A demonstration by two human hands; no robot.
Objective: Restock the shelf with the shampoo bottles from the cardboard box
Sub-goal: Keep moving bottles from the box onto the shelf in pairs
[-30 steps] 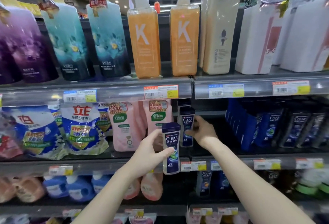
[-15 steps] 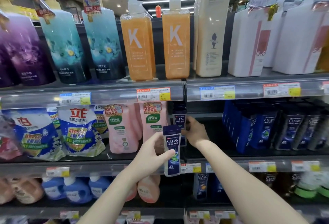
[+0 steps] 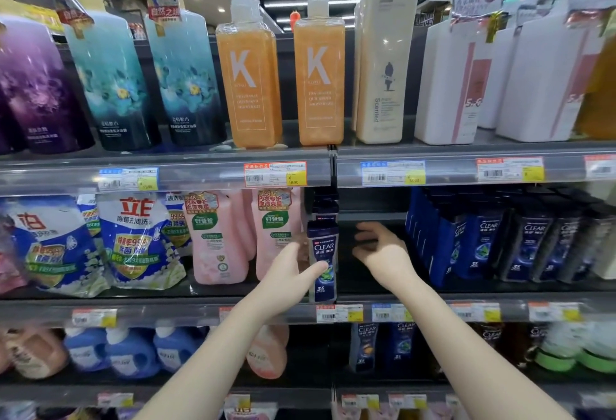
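Note:
My left hand [image 3: 288,278] grips a dark blue CLEAR shampoo bottle [image 3: 322,254], upright at the front of the middle shelf [image 3: 206,311]. Right behind it stands a second dark CLEAR bottle [image 3: 325,208], deeper on the same shelf. My right hand [image 3: 380,251] hovers just right of both bottles with fingers spread and nothing in it. A dark gap on the shelf lies behind my right hand. Further right, a row of the same CLEAR bottles [image 3: 506,243] fills the shelf. The cardboard box is out of view.
Pink refill pouches [image 3: 220,239] and blue-white detergent bags [image 3: 140,239] sit left of the held bottle. Large pump bottles [image 3: 248,79] line the upper shelf. More CLEAR bottles [image 3: 365,346] and blue jugs [image 3: 130,349] stand on the lower shelf.
My right hand let go of the rear CLEAR bottle and drew back to the right, fingers opening. My left hand brought its bottle up onto the shelf front.

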